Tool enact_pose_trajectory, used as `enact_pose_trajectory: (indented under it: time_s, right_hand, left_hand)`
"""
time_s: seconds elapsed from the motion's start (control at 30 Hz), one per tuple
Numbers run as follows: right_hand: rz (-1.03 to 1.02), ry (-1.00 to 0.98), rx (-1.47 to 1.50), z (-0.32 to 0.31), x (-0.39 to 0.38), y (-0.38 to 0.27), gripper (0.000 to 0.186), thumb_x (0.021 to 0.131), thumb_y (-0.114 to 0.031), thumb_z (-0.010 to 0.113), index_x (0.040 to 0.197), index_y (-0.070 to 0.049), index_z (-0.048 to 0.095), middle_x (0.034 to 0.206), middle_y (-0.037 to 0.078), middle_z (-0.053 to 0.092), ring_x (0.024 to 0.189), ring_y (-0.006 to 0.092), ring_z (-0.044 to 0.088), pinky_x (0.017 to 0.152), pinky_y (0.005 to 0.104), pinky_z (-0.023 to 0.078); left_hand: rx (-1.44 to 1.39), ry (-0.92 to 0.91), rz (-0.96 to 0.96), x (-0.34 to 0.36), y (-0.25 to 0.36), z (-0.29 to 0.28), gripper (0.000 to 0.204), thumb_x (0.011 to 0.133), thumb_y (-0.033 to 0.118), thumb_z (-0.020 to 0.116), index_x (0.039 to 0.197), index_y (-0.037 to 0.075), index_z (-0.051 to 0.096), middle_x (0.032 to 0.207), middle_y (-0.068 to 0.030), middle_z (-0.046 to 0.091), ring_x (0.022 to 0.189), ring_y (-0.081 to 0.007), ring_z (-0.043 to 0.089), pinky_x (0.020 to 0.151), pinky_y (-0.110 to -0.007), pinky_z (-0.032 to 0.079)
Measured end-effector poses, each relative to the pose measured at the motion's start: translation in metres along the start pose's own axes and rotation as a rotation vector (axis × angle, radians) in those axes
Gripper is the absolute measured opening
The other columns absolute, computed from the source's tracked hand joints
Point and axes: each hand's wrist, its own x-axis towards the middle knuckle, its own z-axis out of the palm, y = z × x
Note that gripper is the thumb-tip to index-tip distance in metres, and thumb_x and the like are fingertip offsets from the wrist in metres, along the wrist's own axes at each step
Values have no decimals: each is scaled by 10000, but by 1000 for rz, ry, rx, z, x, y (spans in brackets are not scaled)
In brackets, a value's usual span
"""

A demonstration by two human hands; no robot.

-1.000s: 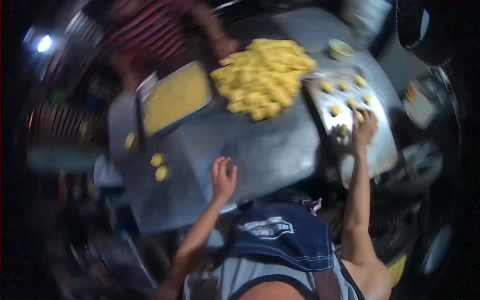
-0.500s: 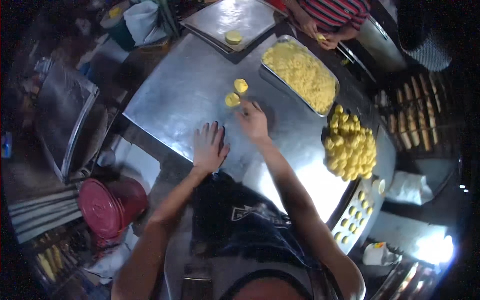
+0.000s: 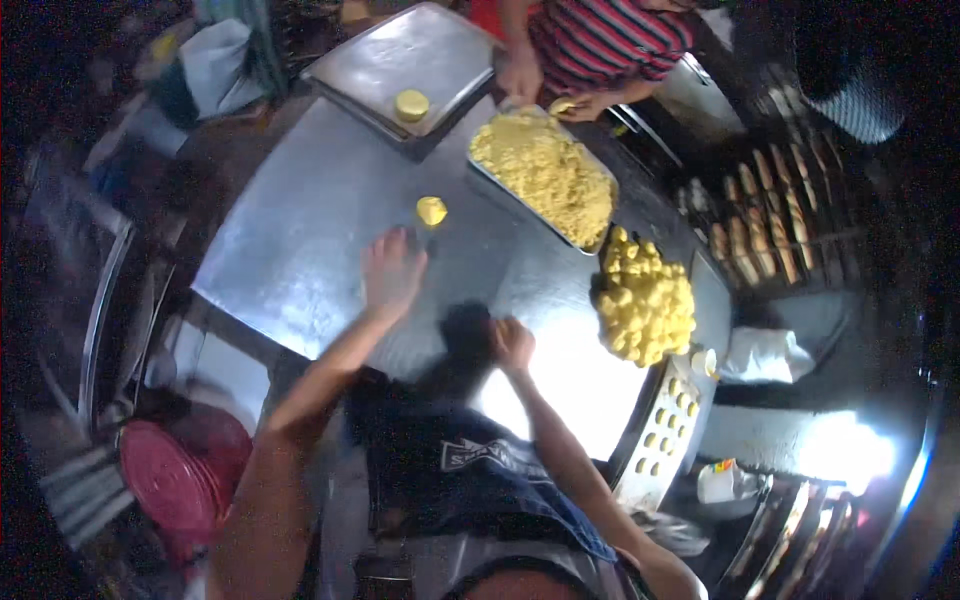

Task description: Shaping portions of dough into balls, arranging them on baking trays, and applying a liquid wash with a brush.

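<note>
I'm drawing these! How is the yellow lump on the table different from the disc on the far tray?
The lump looks uneven and bright; the disc looks rounder and paler. The lump sits on the table near the left hand; the disc sits on the far tray. Both are yellow.

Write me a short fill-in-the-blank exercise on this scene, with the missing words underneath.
1. The hand closest to the lone dough piece on the metal tabletop is the person's ____ one.
2. The flat tray at the top of the picture holds ____ yellow disc in view.
3. The co-worker's shirt has a pattern of ____.
4. The crumbly mass in the deeper tray is ____ in colour.

Missing words: left; one; stripes; yellow.
</note>
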Motion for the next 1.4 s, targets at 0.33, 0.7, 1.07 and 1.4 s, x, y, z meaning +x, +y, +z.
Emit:
enact_pose_trajectory:
  time_s: [0.33, 0.7, 1.07, 1.4]
  right_hand:
    - [79, 8, -545, -131, -156, 136, 352, 876, -313, 716, 1068, -52, 577, 1064, 188, 629, 981, 404, 582, 841, 498, 493]
    - [-38, 197, -432, -92, -80, 171, 531, 803, -338, 751, 1179, -20, 553, 1130, 184, 554, 1053, 378, 514, 913, 490, 434]
    - [-311, -74, -421, -144, -83, 207, 389, 836, -216, 670, 1189, -64, 606, 1117, 148, 610, 1080, 354, 546, 961, 471, 410]
    - [-162, 255, -334, -76, -56, 135, 148, 919, -195, 620, 969, -56, 614, 961, 187, 610, 942, 414, 543, 861, 542, 418]
  left_hand:
    - [-364, -105, -84, 40, 34, 58, 390, 808, 197, 831, 1059, 41, 577, 978, -172, 697, 870, -347, 696, 754, -430, 541]
    - [198, -245, 253, -113, 99, 27, 374, 864, 395, 755, 970, 75, 593, 1013, -140, 548, 982, -375, 545, 868, -521, 420]
    - [220, -339, 396, -137, 92, 14, 281, 951, 248, 645, 1140, 43, 615, 1070, -179, 584, 1038, -400, 544, 897, -528, 440]
    - [157, -248, 323, -116, 107, 56, 245, 985, 206, 581, 1159, 38, 621, 1130, -193, 612, 1040, -398, 564, 931, -494, 445]
